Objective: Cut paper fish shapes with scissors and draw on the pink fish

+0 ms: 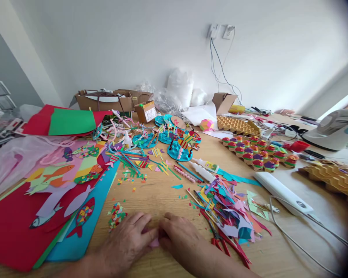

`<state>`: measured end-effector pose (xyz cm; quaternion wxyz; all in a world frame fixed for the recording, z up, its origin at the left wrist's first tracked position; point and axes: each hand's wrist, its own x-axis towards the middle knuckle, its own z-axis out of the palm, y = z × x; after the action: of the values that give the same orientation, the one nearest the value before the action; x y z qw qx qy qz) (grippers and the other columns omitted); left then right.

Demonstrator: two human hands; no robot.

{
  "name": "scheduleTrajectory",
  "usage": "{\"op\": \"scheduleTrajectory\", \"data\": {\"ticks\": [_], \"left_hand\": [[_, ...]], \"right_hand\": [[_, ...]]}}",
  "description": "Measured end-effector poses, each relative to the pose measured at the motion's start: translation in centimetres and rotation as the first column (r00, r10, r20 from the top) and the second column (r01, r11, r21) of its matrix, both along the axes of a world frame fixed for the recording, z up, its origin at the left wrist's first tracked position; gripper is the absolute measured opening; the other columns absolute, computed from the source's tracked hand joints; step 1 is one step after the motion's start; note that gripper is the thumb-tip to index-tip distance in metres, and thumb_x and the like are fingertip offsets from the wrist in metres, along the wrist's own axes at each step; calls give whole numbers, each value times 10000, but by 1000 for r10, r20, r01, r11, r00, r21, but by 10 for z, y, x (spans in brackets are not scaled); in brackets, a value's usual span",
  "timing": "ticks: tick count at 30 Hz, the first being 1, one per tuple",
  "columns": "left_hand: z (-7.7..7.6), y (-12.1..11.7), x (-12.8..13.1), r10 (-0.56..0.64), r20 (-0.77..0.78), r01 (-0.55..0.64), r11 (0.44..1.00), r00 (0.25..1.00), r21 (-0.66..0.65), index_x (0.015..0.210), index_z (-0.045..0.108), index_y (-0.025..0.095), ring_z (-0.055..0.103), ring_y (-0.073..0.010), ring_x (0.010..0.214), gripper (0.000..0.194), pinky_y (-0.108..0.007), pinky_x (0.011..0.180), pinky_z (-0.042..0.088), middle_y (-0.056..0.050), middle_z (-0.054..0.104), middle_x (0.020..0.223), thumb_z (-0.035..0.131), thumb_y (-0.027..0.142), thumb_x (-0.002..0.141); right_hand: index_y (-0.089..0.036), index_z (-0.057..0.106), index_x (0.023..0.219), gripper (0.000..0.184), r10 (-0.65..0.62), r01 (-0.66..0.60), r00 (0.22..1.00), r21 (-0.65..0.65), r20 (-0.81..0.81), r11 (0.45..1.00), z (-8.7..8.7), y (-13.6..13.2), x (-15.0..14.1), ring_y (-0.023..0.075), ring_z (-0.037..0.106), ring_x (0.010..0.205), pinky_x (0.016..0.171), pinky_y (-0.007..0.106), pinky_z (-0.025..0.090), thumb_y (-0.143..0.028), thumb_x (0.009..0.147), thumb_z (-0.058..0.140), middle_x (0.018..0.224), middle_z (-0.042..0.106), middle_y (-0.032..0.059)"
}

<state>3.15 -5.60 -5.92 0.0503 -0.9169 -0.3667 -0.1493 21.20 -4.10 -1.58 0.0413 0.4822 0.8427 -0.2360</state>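
Note:
At the near edge of the table, my left hand [129, 238] and my right hand [180, 236] meet with their fingers closed. A small pale pink piece of paper [154, 243] shows between them, pinched by the fingertips and mostly hidden. Beside my left hand lies a little heap of cut coloured paper bits [116, 216]. Red-handled scissors [219, 242] rest to the right of my right hand, partly under a pile of paper strips and offcuts [229, 208]. Paper fish, one with a mosaic pattern [84, 216], lie on coloured sheets at the left.
Red card sheets [14, 231] cover the left side. Glue bottles [202, 171], blue decorated discs [179, 152] and pipe cleaners lie mid-table. Painted egg trays [258, 154], a white power strip [282, 193] with its cable, and a fan [333, 129] are at right. Cardboard boxes [104, 102] stand behind.

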Motion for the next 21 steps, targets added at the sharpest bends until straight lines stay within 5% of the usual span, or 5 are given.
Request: {"op": "scheduleTrajectory", "data": {"ticks": [6,10,16,19,21], "left_hand": [[2,5,10,111,-113,-120,990,987,-75,980,574,271,549,-186,763,159,-274,601,460,-17,578,855,510,213,846],[14,7,10,124,-107,-137,983,986,-121,969,553,249,545,-177,774,196,-263,619,445,-12,580,873,513,121,825],[46,-3,11,-128,169,136,990,977,-39,750,534,181,531,-141,693,188,-239,634,422,-19,602,776,400,119,866],[48,-8,18,-258,260,247,966,930,74,625,490,184,488,-112,577,329,-218,579,394,6,559,618,319,139,902],[42,-10,23,-285,275,286,958,918,37,606,471,186,458,-100,517,391,-201,522,371,21,516,552,244,123,918]], "right_hand": [[-163,614,844,194,-35,13,989,160,141,987,0,14,5,172,618,709,503,252,283,-79,800,444,832,643,57],[-162,611,843,189,-31,5,985,148,171,989,6,17,7,178,621,724,510,257,278,-71,807,450,830,646,64],[-182,607,772,135,-46,25,994,198,99,980,13,7,15,173,606,660,492,262,225,-178,812,478,784,649,45],[-181,603,715,167,-41,24,996,212,76,977,20,4,17,167,595,635,492,268,207,-202,806,464,742,647,39],[-177,594,698,166,-54,37,996,222,69,974,24,5,16,159,581,617,494,268,208,-159,780,452,715,640,37]]}}
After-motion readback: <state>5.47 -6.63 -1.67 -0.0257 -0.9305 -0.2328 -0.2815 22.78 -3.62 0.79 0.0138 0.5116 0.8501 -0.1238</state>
